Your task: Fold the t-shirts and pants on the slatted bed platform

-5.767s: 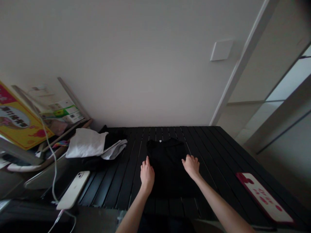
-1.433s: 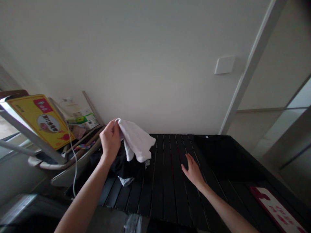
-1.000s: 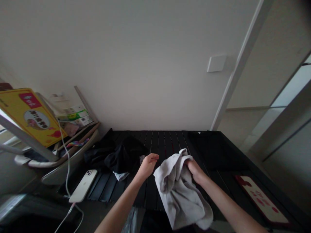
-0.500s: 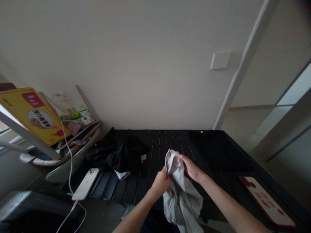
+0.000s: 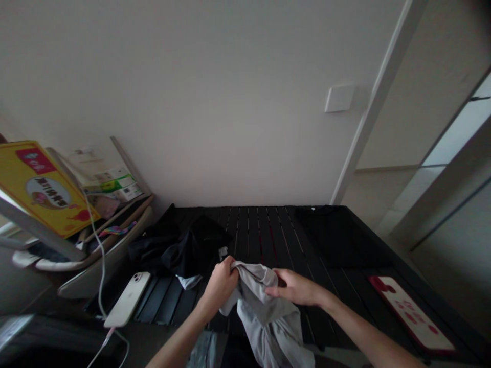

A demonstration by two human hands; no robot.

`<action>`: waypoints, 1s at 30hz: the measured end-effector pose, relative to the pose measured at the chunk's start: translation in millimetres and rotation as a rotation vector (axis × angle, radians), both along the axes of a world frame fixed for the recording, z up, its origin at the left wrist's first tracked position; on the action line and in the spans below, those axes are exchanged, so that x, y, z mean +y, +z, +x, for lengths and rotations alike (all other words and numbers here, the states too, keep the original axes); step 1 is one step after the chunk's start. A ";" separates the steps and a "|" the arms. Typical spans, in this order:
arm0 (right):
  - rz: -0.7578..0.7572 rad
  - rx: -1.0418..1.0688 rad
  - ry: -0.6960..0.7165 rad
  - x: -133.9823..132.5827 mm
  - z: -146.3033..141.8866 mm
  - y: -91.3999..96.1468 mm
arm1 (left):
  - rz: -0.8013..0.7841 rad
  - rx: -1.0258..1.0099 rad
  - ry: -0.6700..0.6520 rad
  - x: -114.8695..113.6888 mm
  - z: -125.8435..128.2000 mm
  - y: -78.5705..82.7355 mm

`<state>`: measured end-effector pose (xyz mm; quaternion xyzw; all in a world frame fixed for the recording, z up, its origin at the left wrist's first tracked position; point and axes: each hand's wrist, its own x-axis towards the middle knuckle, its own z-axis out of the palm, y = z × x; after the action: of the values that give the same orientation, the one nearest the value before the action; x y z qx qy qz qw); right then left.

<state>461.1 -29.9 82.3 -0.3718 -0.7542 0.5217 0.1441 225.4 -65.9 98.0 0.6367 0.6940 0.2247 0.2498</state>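
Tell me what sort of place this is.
Most likely a room in a home, perhaps a bedroom: black clothes lie heaped on a black slatted table, a grey garment is being handled, and a white smartphone lies nearby.

A grey cloth garment [image 5: 264,319] is gripped at its gathered top by the left hand [image 5: 220,287], while the right hand [image 5: 296,288] is laid flat-fingered against it from the side. It hangs over the edge of a black slatted table [image 5: 261,240]. A heap of black clothing [image 5: 192,250] is placed just beyond the left hand, and a black T-shirt [image 5: 339,237] is spread flat further right. A white smartphone [image 5: 126,300] lies at the table's near-left corner, with a white cable [image 5: 101,276] running past it. A red-and-white printed card [image 5: 406,312] lies near the right edge.
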 end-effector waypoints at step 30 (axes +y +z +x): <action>0.398 0.045 -0.356 9.3 62.3 114.5 | -0.138 -0.349 -0.191 -31.0 -44.7 108.0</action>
<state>523.4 -20.7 196.8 -0.4510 -0.7614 0.3378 0.3205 180.7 -96.8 206.0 0.6325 0.5905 0.2585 0.4295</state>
